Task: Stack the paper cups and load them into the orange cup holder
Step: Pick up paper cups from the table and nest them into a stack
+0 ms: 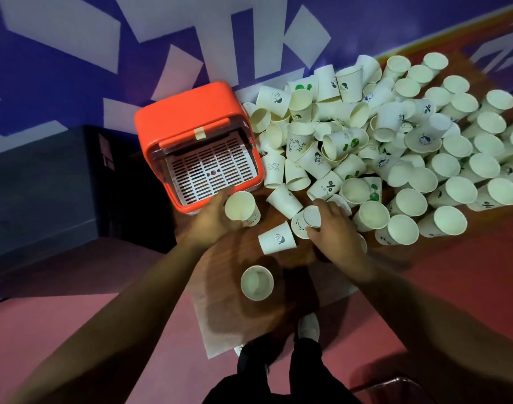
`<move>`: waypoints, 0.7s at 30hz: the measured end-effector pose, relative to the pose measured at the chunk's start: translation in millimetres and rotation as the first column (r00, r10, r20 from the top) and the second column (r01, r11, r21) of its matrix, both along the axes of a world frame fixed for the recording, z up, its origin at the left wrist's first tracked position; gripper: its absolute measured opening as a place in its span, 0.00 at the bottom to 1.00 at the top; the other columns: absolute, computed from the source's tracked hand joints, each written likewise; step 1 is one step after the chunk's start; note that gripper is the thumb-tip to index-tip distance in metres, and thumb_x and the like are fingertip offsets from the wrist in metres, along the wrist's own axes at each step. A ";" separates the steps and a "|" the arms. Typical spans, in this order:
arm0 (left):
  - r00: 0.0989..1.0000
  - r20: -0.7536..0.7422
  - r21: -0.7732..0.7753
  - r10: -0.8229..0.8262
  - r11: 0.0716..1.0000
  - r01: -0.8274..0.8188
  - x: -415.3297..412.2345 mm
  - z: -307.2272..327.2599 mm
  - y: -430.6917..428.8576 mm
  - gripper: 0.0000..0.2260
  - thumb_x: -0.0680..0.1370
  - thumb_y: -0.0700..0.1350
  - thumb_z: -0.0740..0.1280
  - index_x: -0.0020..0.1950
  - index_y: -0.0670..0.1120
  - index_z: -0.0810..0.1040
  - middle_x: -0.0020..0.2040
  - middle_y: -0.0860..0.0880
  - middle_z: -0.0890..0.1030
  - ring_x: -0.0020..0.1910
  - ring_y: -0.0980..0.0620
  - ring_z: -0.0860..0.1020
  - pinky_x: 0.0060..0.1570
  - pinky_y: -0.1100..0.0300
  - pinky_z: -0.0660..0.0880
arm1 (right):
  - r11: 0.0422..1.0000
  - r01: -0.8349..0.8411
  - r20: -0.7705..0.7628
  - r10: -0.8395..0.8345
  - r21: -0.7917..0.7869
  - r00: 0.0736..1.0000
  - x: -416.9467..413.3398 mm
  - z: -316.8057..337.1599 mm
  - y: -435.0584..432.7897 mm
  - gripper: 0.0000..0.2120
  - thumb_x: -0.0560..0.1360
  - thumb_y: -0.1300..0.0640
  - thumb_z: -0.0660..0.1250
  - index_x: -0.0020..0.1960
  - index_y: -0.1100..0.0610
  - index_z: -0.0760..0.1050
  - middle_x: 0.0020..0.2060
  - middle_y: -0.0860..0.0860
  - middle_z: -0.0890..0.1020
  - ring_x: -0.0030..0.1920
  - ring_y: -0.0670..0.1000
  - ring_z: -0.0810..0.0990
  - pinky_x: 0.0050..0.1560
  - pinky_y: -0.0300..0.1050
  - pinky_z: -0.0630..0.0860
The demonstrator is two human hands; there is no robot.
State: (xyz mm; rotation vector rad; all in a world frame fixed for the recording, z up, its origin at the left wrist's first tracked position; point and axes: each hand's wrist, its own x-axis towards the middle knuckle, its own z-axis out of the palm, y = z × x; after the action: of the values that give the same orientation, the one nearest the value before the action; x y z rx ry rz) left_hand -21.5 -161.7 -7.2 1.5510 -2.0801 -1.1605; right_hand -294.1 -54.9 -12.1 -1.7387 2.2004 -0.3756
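Left grip (211, 218) curled round one paper cup (242, 209); right grip (334, 225) curled round a second cup (307, 221).

Left-held cup: mouth faces up, fingers wrapped round its wall. It sits just in front of the orange cup holder (191, 112), close to the near edge of the white slotted tray (208, 167). Second cup: base turned upward, at the near edge of the pile of cups (395, 147), which spreads to the right of the holder. A printed cup on its side (277, 238) lies between the two grips on the brown surface (217, 275). One upright cup (256, 282) stands alone nearer the person, apart from the pile. Holder is at the left end of the surface, against the purple wall.
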 end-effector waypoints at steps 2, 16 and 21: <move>0.998 -0.036 0.003 -0.053 0.999 0.053 11.1 14.7 7.2 0.39 0.67 0.55 0.80 0.75 0.54 0.66 0.68 0.53 0.73 0.66 0.56 0.72 0.65 0.56 0.72 | 0.998 0.034 0.074 -0.030 -0.051 0.997 -3.2 10.4 4.9 0.31 0.70 0.54 0.74 0.69 0.57 0.68 0.60 0.58 0.76 0.61 0.60 0.74 0.57 0.56 0.75; 0.944 -0.108 0.107 -0.311 0.941 0.322 27.5 42.2 106.6 0.35 0.69 0.53 0.79 0.72 0.54 0.68 0.62 0.60 0.72 0.63 0.63 0.70 0.63 0.70 0.66 | 0.956 0.249 0.440 -0.160 -0.153 0.884 3.5 34.6 22.6 0.29 0.73 0.53 0.72 0.72 0.55 0.68 0.66 0.54 0.75 0.68 0.54 0.72 0.67 0.55 0.71; 0.942 0.045 0.060 -0.331 0.943 0.329 24.3 3.3 121.2 0.36 0.67 0.58 0.77 0.73 0.53 0.69 0.62 0.57 0.70 0.63 0.56 0.69 0.66 0.55 0.68 | 0.952 0.266 0.503 -0.159 -0.148 0.850 14.5 37.8 31.5 0.26 0.73 0.54 0.72 0.69 0.55 0.71 0.63 0.53 0.77 0.63 0.53 0.75 0.63 0.54 0.74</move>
State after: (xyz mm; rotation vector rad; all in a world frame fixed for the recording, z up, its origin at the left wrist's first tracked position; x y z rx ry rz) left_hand 2.9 -40.6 -3.9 1.2989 -2.4336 -1.3032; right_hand -279.6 -23.4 25.7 -1.2945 2.0266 -1.0196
